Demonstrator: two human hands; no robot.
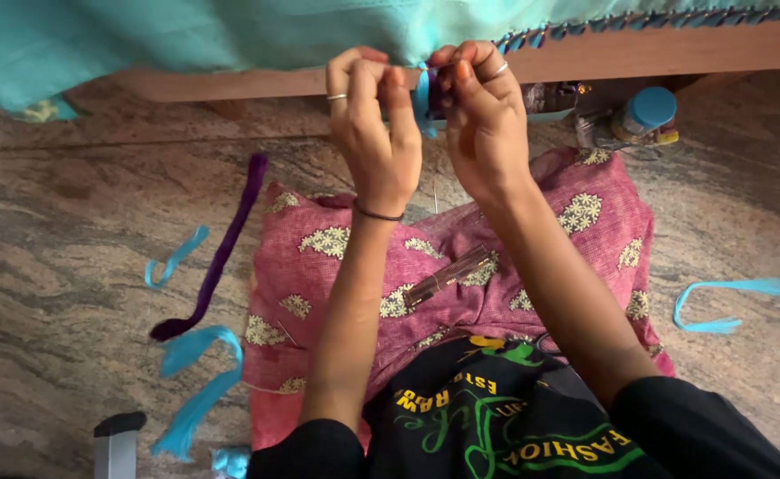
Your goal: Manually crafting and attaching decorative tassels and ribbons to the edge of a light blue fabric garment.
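I see my left hand (374, 124) and right hand (479, 115) with fingers clamped together on the turquoise fabric's (230, 31) tassel thread (423, 102), above the pink cushion (461, 257).

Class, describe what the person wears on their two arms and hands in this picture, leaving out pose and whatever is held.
Both arms are bare up to short black sleeves near the shoulders. The left hand has a thin silver ring on one finger and a thin dark band around the wrist. The right hand has a silver ring on one finger; its wrist is bare.
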